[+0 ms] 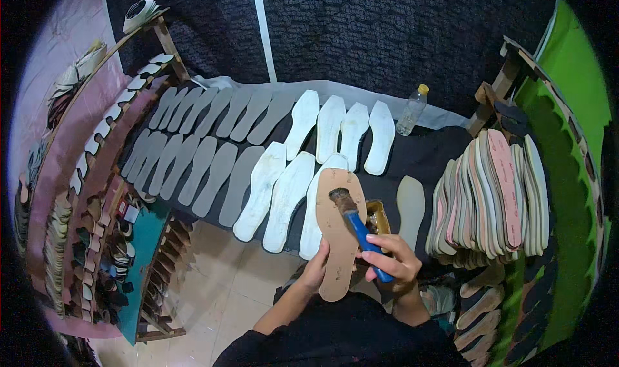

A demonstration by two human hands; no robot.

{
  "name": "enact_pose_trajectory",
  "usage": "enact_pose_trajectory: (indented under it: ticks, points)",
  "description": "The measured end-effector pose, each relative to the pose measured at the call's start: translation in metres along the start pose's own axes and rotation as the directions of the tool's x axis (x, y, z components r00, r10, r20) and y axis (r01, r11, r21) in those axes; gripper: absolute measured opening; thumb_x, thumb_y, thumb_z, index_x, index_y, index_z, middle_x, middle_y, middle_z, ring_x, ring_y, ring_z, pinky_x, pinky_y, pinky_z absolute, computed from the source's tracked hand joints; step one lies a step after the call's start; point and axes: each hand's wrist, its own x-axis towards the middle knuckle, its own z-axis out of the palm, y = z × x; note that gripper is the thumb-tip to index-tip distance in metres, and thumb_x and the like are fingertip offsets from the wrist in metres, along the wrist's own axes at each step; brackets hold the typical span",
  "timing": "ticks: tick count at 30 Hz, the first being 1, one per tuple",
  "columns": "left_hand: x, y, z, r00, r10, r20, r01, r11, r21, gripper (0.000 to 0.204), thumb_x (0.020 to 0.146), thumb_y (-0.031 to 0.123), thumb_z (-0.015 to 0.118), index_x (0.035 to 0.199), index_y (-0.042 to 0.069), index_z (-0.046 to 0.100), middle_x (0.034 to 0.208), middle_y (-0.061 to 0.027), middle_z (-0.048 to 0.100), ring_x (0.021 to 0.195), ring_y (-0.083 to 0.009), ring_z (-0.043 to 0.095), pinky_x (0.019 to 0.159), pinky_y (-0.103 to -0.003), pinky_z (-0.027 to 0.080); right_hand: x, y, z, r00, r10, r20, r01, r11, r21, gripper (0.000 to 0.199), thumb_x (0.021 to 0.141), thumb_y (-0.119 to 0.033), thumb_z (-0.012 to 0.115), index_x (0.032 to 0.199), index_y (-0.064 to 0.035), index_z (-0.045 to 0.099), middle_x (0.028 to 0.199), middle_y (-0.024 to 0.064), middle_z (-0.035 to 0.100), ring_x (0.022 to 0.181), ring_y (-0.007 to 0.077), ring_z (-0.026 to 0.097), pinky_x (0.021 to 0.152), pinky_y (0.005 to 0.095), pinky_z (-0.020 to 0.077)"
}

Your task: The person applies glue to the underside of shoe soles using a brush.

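Observation:
My left hand (314, 271) grips the edge of a tan insole (338, 257) near its heel end and keeps it raised in front of me. A brush with a blue handle (363, 231) is in the fingers of my right hand (396, 264). Its brown, matted bristles (342, 200) lie on the upper part of the insole's face. Just behind the handle is a small yellowish container (380, 217) with something brown in it, partly hidden. White insoles (288, 185) lie in two rows beyond, one partly covered by the tan insole.
Grey insoles (205, 177) line the dark-covered table's left half. A cream insole (411, 206) lies right of the container, beside a dense row of stacked insoles (493, 193). A yellow-capped bottle (411, 112) stands at the back. Wooden racks with shoe parts (97, 141) flank both sides.

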Motion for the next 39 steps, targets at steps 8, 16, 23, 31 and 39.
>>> enact_pose_trajectory:
  ticks: [8,16,23,31,39]
  points:
    - [0.002,0.005,-0.011,0.988,0.145,-0.058,-0.149,0.985,-0.083,0.062,0.093,0.051,0.015,0.123,0.004,0.042,0.11,-0.0113,0.054,0.101,-0.0209,0.052,0.088,-0.034,0.042,-0.009,-0.007,-0.008,0.96,-0.214,0.178,0.188,0.97,0.152,0.027,0.071,-0.025,0.071,0.085,-0.003,0.065,0.085,0.015,0.063,0.068,0.0233,0.062,0.054,0.0299,0.0506]
    - [-0.006,0.0,-0.005,0.99,0.078,-0.115,-0.067,0.993,0.099,0.064,0.092,0.053,0.013,0.119,0.005,0.045,0.103,-0.0097,0.057,0.093,-0.0178,0.055,0.08,-0.032,0.045,0.006,0.004,-0.017,0.969,-0.242,-0.045,0.247,0.957,0.154,0.029,0.069,-0.024,0.072,0.09,-0.0051,0.066,0.09,0.0153,0.063,0.071,0.0228,0.063,0.059,0.0293,0.0516]
    - [-0.013,-0.003,-0.003,0.996,0.081,-0.038,-0.079,0.995,0.06,0.064,0.091,0.056,0.015,0.125,0.007,0.039,0.107,-0.011,0.056,0.091,-0.0201,0.057,0.079,-0.034,0.047,0.031,0.01,0.009,0.973,-0.227,0.045,0.226,0.974,0.017,0.024,0.072,-0.024,0.068,0.087,-0.0053,0.065,0.096,0.015,0.06,0.077,0.0249,0.061,0.063,0.0315,0.0512]
    - [-0.011,0.002,-0.024,0.952,0.236,-0.195,-0.245,0.969,-0.023,0.065,0.092,0.054,0.014,0.121,0.004,0.043,0.099,-0.0128,0.059,0.084,-0.0222,0.058,0.075,-0.034,0.048,0.004,-0.011,-0.004,0.884,-0.304,0.355,0.165,0.914,0.371,0.026,0.071,-0.019,0.069,0.09,-0.0023,0.062,0.089,0.0127,0.061,0.066,0.025,0.061,0.055,0.0316,0.0498]
    - [-0.016,-0.003,-0.007,0.98,0.122,-0.159,-0.117,0.992,0.045,0.064,0.091,0.054,0.017,0.121,0.004,0.043,0.101,-0.0108,0.058,0.084,-0.0193,0.059,0.073,-0.032,0.049,0.024,-0.006,-0.003,0.978,-0.198,0.064,0.184,0.967,0.176,0.035,0.06,-0.011,0.075,0.092,-0.0061,0.065,0.099,0.0136,0.06,0.075,0.0234,0.062,0.062,0.0313,0.0509]
